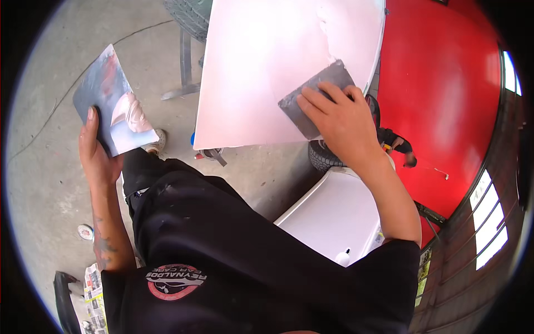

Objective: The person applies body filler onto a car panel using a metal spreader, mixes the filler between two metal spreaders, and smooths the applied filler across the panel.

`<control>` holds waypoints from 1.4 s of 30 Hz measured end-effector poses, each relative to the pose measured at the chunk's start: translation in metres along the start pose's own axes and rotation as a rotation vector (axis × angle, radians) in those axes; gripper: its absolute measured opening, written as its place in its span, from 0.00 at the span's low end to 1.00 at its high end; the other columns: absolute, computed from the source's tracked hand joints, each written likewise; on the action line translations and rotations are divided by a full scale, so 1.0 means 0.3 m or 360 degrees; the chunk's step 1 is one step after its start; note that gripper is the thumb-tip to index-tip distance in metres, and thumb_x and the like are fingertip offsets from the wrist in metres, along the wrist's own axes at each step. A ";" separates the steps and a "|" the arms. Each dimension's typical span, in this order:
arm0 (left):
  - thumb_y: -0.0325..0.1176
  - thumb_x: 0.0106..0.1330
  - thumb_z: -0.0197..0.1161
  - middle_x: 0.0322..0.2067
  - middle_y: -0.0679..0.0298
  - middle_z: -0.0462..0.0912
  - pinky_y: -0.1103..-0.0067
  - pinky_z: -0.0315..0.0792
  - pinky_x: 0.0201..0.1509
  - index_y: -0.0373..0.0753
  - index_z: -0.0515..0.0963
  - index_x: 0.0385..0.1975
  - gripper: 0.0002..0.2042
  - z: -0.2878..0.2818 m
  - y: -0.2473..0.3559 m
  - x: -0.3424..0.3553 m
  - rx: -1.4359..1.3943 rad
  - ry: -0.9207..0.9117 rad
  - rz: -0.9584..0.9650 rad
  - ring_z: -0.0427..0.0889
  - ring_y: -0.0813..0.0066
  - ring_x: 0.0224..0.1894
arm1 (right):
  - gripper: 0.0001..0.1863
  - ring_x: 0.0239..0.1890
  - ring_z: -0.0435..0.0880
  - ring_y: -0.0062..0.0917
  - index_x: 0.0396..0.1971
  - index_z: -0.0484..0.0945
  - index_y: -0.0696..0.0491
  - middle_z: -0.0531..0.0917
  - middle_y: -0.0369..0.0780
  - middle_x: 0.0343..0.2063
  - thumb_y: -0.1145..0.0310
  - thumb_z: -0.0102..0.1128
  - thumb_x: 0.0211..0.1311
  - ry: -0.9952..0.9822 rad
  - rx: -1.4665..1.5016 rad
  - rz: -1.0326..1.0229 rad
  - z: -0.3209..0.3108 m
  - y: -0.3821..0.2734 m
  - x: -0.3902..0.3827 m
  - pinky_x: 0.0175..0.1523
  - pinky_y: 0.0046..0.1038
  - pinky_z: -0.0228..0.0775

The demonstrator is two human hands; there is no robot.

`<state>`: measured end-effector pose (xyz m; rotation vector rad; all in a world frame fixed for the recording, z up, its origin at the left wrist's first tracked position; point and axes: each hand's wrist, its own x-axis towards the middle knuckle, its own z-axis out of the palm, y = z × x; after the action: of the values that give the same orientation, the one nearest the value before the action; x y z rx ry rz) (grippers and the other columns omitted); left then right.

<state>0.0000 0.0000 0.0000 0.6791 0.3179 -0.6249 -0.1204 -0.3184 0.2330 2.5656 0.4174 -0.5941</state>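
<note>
My left hand (pixel 97 147) is closed on a thin metal sheet (pixel 92 89), thumb on top, held out to the left above the floor. A thick pinkish mound of filler paste (pixel 133 111) lies near the sheet's right edge, with grey and red smears elsewhere on it. With fingers bent over its top, my right hand (pixel 347 122) grips a dark grey rectangular spreader (pixel 297 114). That spreader rests tilted on a large pale pinkish-white vehicle panel (pixel 250 72). A rough streak of paste (pixel 325 33) runs up the panel from the spreader's upper corner.
A tyre (pixel 192 16) and a metal stand (pixel 185 61) are beyond the panel's left edge. To the right is a big red surface (pixel 439 83), with a person in dark clothes (pixel 396 145) beside it. A white body panel (pixel 339 203) lies close at lower right; a round lid (pixel 85 231) is on the floor.
</note>
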 end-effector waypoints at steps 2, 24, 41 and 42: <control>0.42 0.72 0.52 0.48 0.55 0.79 0.70 0.74 0.53 0.29 0.68 0.55 0.21 -0.018 -0.007 0.011 0.0019 -0.0115 -0.0059 0.80 0.66 0.48 | 0.20 0.53 0.73 0.27 0.47 0.77 0.51 0.78 0.32 0.51 0.75 0.56 0.50 -0.0067 0.0110 0.0073 -0.007 -0.029 -0.048 0.51 0.31 0.62; 0.40 0.71 0.52 0.47 0.55 0.77 0.75 0.71 0.53 0.29 0.69 0.54 0.20 0.444 -0.213 -0.290 -0.0108 -0.0596 0.0041 0.78 0.70 0.47 | 0.27 0.50 0.73 0.33 0.49 0.81 0.36 0.73 0.35 0.50 0.74 0.62 0.44 0.0581 0.0208 0.0434 -0.090 -0.011 -0.247 0.48 0.35 0.61; 0.38 0.70 0.55 0.44 0.58 0.79 0.77 0.71 0.51 0.30 0.73 0.49 0.17 0.304 -0.242 -0.227 0.0082 -0.0268 -0.0283 0.78 0.72 0.45 | 0.11 0.44 0.79 0.35 0.34 0.83 0.49 0.83 0.39 0.36 0.74 0.53 0.54 -0.0066 -0.0222 0.0156 -0.156 0.394 0.446 0.47 0.41 0.68; 0.39 0.70 0.55 0.45 0.58 0.79 0.77 0.71 0.51 0.30 0.73 0.49 0.17 0.314 -0.237 -0.217 0.0086 -0.0291 -0.0268 0.78 0.72 0.45 | 0.15 0.46 0.78 0.30 0.39 0.82 0.48 0.81 0.35 0.40 0.78 0.55 0.51 -0.0056 -0.0234 0.0043 -0.135 0.388 0.392 0.49 0.36 0.65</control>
<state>-0.0881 -0.0781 0.0655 0.6455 0.1896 -0.8530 0.0393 -0.3747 0.2526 2.4134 0.3990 -0.5763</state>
